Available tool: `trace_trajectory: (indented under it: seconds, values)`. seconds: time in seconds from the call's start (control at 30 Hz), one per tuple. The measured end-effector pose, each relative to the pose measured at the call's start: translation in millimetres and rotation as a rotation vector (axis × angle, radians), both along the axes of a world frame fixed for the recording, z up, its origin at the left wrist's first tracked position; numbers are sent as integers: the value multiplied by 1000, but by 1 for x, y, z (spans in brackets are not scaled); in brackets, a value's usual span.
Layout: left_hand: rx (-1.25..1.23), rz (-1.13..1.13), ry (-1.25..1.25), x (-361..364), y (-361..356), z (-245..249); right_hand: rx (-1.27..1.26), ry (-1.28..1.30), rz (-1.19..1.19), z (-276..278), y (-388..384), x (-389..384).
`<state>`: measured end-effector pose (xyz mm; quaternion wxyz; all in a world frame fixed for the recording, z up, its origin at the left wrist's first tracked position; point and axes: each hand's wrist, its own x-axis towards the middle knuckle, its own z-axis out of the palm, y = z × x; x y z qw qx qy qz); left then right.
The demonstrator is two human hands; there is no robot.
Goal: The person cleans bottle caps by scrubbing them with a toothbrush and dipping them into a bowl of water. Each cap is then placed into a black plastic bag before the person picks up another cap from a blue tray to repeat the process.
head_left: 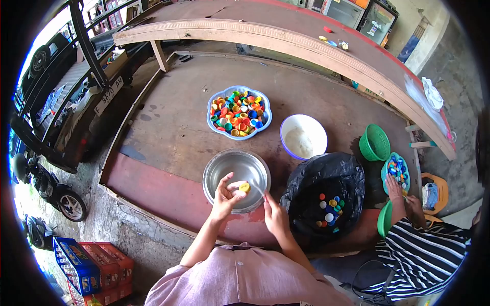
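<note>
My left hand (226, 198) pinches a small yellow bottle cap (245, 187) between thumb and fingers, over a round metal basin (210, 176). In my right hand (276, 218) is a thin, pale tool (258, 189), its tip close to the cap. Its exact kind is too blurred to tell. Beyond the basin stands a scalloped blue-white bowl (211, 108) heaped with caps in many colours. To the right of my right hand, a black plastic bag (306, 178) lines a container, with several loose caps inside.
A white basin with a purple rim (322, 133) and a green basket (375, 143) stand on the brown table (168, 112). At right, a co-worker's hand (394, 188) reaches to a turquoise basket (406, 166) of caps. Crates (104, 265) stand at lower left. A raised wooden ledge (255, 31) spans the back.
</note>
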<state>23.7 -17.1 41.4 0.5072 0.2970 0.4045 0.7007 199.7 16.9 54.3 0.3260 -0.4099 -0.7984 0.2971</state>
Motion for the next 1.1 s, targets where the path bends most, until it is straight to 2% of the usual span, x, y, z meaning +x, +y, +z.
trace_trajectory:
  seconds: [0.03, 0.1, 0.17, 0.23, 0.3, 0.37, 0.43, 0.5, 0.53, 0.57, 0.6, 0.63, 0.67, 0.7, 0.77, 0.8, 0.83, 0.9, 0.93, 0.97, 1.03, 1.07, 1.1]
  values:
    - [4, -7, -33, -1, 0, -3, -51, -56, -83, -2, 4, -1]
    - [16, -10, -64, -3, 3, -2, 106, 190, -53, 4, -7, -7]
    - [14, -66, -195, -2, 1, 2, 187, 31, 74, 5, -11, -8]
    - [4, -57, -205, -1, -2, 2, -110, -80, -8, -4, 0, -9]
    - [-5, -44, -206, -3, -3, 2, -15, 166, -60, -2, 1, -11]
    - [1, -47, -224, -1, -4, 0, 112, 210, 53, 10, -6, -9]
    - [0, -52, -225, -1, -6, 7, 76, 183, 47, 4, -5, -11]
    - [-2, -59, -226, 1, -7, 9, -269, -73, -66, 8, 5, -4]
    - [32, -70, -152, 1, -5, 10, -94, 268, -61, -8, 9, -6]
    - [60, -82, -84, 3, -6, 9, -240, 369, -35, -32, 11, -3]
    - [49, -93, -86, 6, -7, 8, -652, 501, 56, -26, 9, -2]
    - [66, -61, 53, 11, -5, 8, -1063, 631, 147, -12, 8, -2]
    - [88, -30, 189, 15, -4, 8, -1157, 596, 144, 2, 4, -10]
    - [84, -43, 182, 16, -4, 9, -1154, 643, 126, 9, 1, -15]
    - [41, -43, 933, 10, -7, 18, -755, 542, 184, -19, 4, -16]
    - [24, -81, 973, 9, -8, 28, -469, 250, 169, -2, 4, -14]
    - [25, -88, 973, 8, -8, 21, -471, 251, 162, 10, 4, -12]
    - [-93, -102, 494, 9, -9, 4, -402, 114, 182, 23, 3, -9]
    - [-70, -67, 227, 12, -8, 11, -281, 219, 101, 17, 2, -11]
    - [16, -88, 100, 6, -7, -4, -137, 287, 95, 20, 3, -8]
    - [31, -71, 25, 4, -6, -5, -156, 254, 55, 39, -3, -2]
    - [32, -65, 30, 4, -8, -3, 0, 235, 96, 35, -7, 0]
    - [43, -91, -89, 6, -11, 4, 180, 159, 183, 32, -10, 3]
